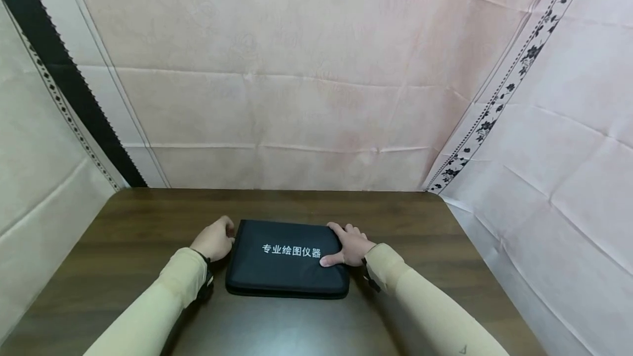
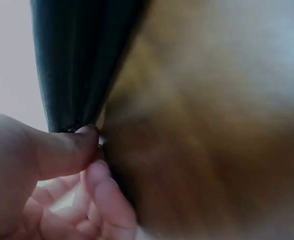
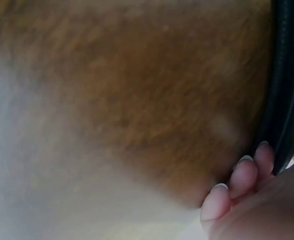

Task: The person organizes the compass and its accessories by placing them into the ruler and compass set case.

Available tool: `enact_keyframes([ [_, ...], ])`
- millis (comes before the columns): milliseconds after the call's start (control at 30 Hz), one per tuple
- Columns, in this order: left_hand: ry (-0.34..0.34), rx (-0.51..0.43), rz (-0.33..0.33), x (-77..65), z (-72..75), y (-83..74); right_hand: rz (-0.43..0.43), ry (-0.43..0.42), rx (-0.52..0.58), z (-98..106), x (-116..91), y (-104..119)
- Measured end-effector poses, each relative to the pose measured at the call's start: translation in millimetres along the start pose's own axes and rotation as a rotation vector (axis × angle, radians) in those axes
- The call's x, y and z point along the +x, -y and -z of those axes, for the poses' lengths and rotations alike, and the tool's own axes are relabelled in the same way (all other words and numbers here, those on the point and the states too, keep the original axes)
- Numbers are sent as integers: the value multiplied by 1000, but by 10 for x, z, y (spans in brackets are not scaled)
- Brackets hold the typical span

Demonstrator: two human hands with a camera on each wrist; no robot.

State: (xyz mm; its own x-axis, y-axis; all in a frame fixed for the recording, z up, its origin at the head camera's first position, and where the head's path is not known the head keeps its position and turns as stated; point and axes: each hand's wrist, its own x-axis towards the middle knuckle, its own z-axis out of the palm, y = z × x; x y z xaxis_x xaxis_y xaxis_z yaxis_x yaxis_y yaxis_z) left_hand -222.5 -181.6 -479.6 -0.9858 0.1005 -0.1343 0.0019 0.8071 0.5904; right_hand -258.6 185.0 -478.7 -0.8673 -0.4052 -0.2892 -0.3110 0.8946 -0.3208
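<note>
A flat black zip case (image 1: 287,273) with white Chinese lettering on its lid lies closed on the wooden table. At its left edge, my left hand (image 1: 216,239) has thumb and index finger pinched together on the zipper pull, which the fingertips mostly hide. The left wrist view shows this thumb (image 2: 69,150) right against the end of the case's dark side (image 2: 82,65). My right hand (image 1: 352,246) grips the right edge, thumb on the lid and fingers over the far side. Its fingertips (image 3: 244,175) press the zipped side wall (image 3: 289,85) in the right wrist view.
The brown wooden table (image 1: 148,224) has rounded far corners. Behind it hangs a pale creased cloth (image 1: 296,114), with more white cloth (image 1: 559,180) along the right. A black strip (image 1: 74,81) runs down at the left.
</note>
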Motion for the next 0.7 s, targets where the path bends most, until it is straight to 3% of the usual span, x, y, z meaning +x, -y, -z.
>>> enact_keyframes([
  [233, 53, -37, -84, 199, -18, 58, 11, 2, 16, -20, 27, -43],
  [367, 41, -55, -47, 192, -24, 87, 11, 21, 73, -2, 53, -119],
  [467, 38, -52, -27, 179, -19, 70, -16, 39, 226, 37, 66, -203],
  [600, 55, -51, -50, 162, 26, 25, -43, 42, 428, 94, 97, -300],
  [700, 80, -58, -55, 151, 47, 25, -23, 44, 506, 103, 115, -341],
])
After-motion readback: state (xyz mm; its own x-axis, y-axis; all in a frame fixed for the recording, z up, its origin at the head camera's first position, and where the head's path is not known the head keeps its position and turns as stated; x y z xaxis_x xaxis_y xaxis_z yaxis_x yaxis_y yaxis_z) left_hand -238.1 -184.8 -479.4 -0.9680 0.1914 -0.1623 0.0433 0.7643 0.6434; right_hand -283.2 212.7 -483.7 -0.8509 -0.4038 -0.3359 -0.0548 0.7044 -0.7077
